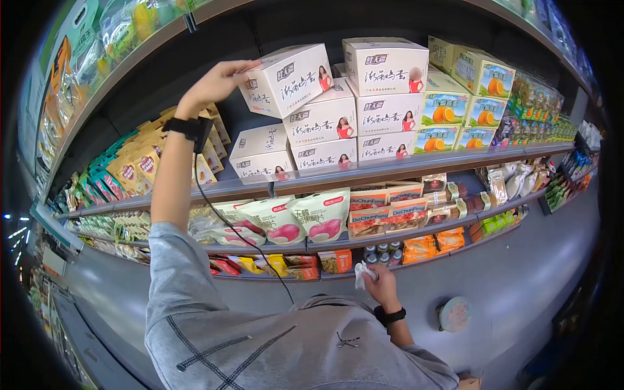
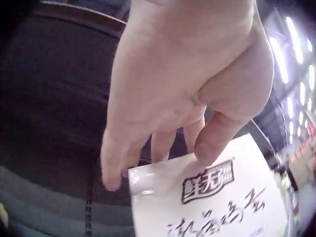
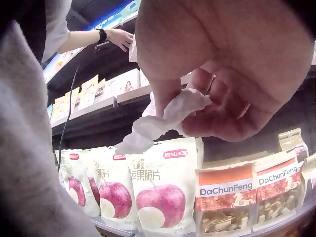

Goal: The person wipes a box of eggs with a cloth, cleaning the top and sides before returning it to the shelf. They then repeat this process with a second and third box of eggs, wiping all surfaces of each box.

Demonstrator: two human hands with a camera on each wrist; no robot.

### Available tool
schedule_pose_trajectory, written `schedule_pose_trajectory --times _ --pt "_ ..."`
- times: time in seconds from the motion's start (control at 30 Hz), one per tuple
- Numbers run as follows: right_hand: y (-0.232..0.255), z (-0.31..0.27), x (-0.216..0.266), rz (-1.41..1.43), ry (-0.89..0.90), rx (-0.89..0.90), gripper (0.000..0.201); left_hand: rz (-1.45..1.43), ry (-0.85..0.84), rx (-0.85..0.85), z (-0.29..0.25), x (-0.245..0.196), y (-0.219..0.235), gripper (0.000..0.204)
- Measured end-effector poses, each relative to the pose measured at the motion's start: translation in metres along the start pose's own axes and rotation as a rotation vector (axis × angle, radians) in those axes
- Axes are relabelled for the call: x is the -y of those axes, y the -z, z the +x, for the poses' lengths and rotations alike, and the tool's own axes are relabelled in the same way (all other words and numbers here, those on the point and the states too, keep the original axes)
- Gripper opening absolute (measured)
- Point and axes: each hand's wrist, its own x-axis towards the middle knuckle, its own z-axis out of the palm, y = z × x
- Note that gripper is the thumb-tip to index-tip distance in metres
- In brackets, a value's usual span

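Observation:
My left hand (image 1: 214,84) grips the left edge of a white box (image 1: 289,81), which sits tilted on top of other white boxes. In the left wrist view the thumb of the left hand (image 2: 187,74) presses the face of the white box (image 2: 207,202), and the fingers reach behind its edge, their tips partly hidden. Low in front of the shelves, my right hand (image 1: 383,289) holds a crumpled white tissue (image 1: 361,275). The right wrist view shows the right hand (image 3: 222,69) with the tissue (image 3: 163,121) pinched between thumb and curled fingers.
More white boxes (image 1: 390,68) and boxes with orange pictures (image 1: 487,78) stand to the right. Tan pouches (image 1: 133,172) are at the left. Below the shelf edge (image 1: 364,170) are apple-chip bags (image 1: 325,218) and DaChunFeng packs (image 3: 224,197). A round stool (image 1: 455,314) stands on the floor.

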Motion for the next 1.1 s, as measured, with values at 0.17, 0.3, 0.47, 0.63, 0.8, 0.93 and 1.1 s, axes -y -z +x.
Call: schedule_pose_trajectory --times 0.17,0.3,0.47,0.63,0.8,0.93,1.1 --pt "0.001 0.006 0.015 -0.002 0.01 0.06 0.021 -0.001 0.3 0.133 0.027 -0.059 0.004 0.064" --pt "-0.004 0.006 0.02 0.02 0.008 0.053 0.021 0.305 0.251 0.145 0.058 -0.07 -0.018 0.095" --pt "-0.01 -0.003 0.036 0.048 0.008 0.041 0.021 0.167 0.407 0.249 0.063 -0.071 -0.021 0.116" --pt "-0.011 -0.012 0.037 0.01 -0.018 0.054 0.021 0.072 0.431 0.341 0.056 -0.062 -0.007 0.112" --pt "-0.009 -0.025 0.051 -0.041 0.05 0.109 0.02 -0.031 0.297 0.189 0.032 -0.032 0.01 0.103" --pt "-0.012 -0.025 0.052 -0.045 0.036 0.219 0.021 0.038 0.284 0.164 0.01 -0.009 0.037 0.09" --pt "-0.026 -0.014 0.051 -0.036 0.094 0.324 0.024 -0.039 0.284 0.109 -0.034 0.021 0.055 0.088"
